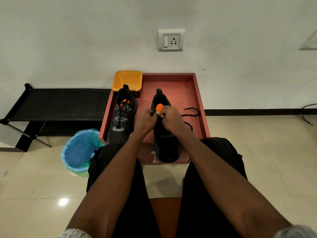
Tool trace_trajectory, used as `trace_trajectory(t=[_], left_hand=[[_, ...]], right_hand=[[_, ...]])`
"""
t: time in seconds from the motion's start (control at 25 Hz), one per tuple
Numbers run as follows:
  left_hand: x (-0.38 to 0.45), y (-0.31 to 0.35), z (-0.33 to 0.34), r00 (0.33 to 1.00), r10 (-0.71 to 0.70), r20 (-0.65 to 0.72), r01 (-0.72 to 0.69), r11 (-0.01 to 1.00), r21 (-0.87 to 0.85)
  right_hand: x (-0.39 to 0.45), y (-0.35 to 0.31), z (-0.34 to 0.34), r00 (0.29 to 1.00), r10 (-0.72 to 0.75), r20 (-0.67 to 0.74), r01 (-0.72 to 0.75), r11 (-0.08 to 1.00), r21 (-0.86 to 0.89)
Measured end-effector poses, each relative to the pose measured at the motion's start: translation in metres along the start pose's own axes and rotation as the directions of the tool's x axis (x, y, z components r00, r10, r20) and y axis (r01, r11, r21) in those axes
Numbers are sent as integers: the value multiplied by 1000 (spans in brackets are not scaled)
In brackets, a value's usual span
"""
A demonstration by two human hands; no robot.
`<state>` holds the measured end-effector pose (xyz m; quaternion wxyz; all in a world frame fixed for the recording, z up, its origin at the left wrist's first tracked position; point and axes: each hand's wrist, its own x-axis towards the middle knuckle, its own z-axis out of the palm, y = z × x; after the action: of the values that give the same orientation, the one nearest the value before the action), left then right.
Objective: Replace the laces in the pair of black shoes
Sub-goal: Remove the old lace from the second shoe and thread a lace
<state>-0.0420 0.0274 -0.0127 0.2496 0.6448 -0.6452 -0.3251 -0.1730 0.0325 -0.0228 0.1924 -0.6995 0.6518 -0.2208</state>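
Note:
Two black shoes stand on a red tray (188, 93), toes toward me. The left shoe (121, 121) is laced with a black lace and has an orange tongue lining. Both my hands are at the upper eyelets of the right shoe (167, 143). My left hand (145, 120) pinches the black lace at the shoe's left side. On the other side my right hand (171, 118) holds the lace just below the orange tongue tip (159, 107). The loose black lace (192, 114) trails in loops over the tray to the right of this shoe.
A yellow tub (127, 80) sits at the tray's far left corner. A bin with a blue liner (79, 152) stands on the floor at the left, by my knee. A black low bench (60, 103) runs along the wall. Small metal pieces (154, 157) lie at the tray's near edge.

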Motion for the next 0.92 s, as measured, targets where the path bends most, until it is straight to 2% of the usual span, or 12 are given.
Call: trace_trajectory(t=[0.12, 0.16, 0.2, 0.28, 0.32, 0.36, 0.4, 0.48, 0.52, 0.6, 0.8, 0.92], left_hand=[[0, 1, -1, 1000, 1, 3, -1, 1000, -6], [0, 2, -2, 1000, -1, 4, 1, 1000, -4], [-1, 2, -2, 1000, -2, 3, 2, 1000, 1], [-1, 2, -3, 1000, -7, -3, 7, 1000, -12], [-1, 1, -3, 1000, -11, -4, 11, 1000, -24], [-2, 1, -2, 1000, -12, -4, 12, 1000, -29], [-2, 0, -2, 1000, -12, -2, 12, 1000, -29], [-2, 0, 0, 1000, -12, -12, 11, 999, -42], [-3, 1, 1, 1000, -10, -19, 9, 999, -44], [-6, 3, 3, 999, -2, -35, 2, 1000, -21], [-8, 6, 2, 997, 13, -72, -14, 1000, -8], [-3, 1, 1, 998, 0, -66, -7, 994, -109]], right_hand=[[-2, -6, -14, 972, 232, -31, -213, 934, 287], [1, -4, -18, 926, 372, -62, -303, 833, 462], [3, -2, -24, 850, 522, -70, -358, 670, 651], [5, 6, -35, 661, 749, -33, -358, 355, 864], [5, 12, -42, 585, 810, -31, -380, 308, 872], [5, 18, -45, 543, 837, -72, -452, 363, 815], [3, 18, -48, 538, 827, -166, -551, 494, 673], [-3, 12, -41, 709, 654, -263, -549, 747, 375], [-5, 7, -34, 799, 556, -229, -480, 819, 315], [-9, -2, -21, 890, 438, -128, -394, 879, 270], [-4, -4, -17, 934, 336, -119, -310, 930, 198], [1, 3, -24, 932, 359, -57, -328, 898, 295]])
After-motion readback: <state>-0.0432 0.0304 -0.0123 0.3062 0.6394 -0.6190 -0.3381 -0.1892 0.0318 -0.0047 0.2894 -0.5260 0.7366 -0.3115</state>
